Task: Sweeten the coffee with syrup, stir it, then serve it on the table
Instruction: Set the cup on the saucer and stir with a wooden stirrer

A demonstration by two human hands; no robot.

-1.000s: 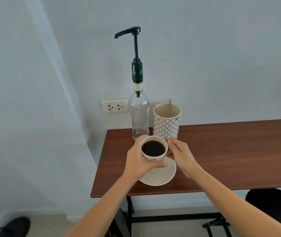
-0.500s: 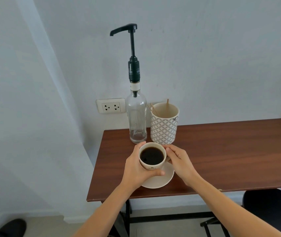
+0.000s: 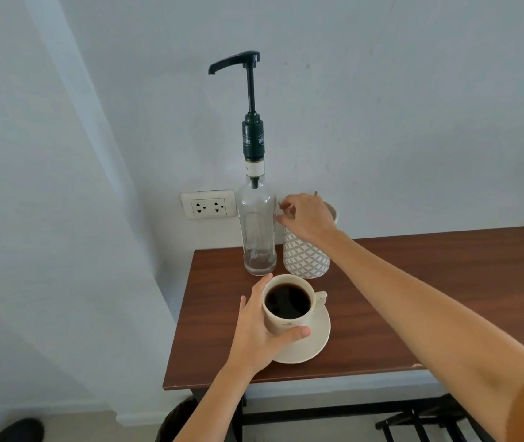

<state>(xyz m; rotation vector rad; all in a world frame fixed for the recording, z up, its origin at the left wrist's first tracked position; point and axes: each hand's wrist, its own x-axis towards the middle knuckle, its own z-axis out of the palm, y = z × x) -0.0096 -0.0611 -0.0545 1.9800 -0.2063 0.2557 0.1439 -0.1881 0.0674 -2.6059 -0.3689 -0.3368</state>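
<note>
A cream cup (image 3: 287,324) of black coffee stands on a cream saucer (image 3: 316,342) near the left end of the brown table (image 3: 429,282). My left hand (image 3: 256,336) wraps around the cup's left side, thumb across its front. Behind the cup stands a clear glass syrup bottle (image 3: 258,231) with a tall dark pump (image 3: 252,90); only a little liquid shows at its bottom. Beside it, a patterned holder (image 3: 305,256) contains wooden stirrers (image 3: 315,194). My right hand (image 3: 307,215) hovers over the holder's rim, fingertips down among the stirrers; whether it grips one is hidden.
A white wall rises directly behind the table, with a double power socket (image 3: 208,204) left of the bottle. The table's left edge lies close to the cup. A black chair (image 3: 429,422) stands under the table at lower right, and a dark object (image 3: 18,430) lies on the floor at lower left.
My right hand left the cup and rose to the stirrer holder. The cup now rests on the saucer with only my left hand on it.
</note>
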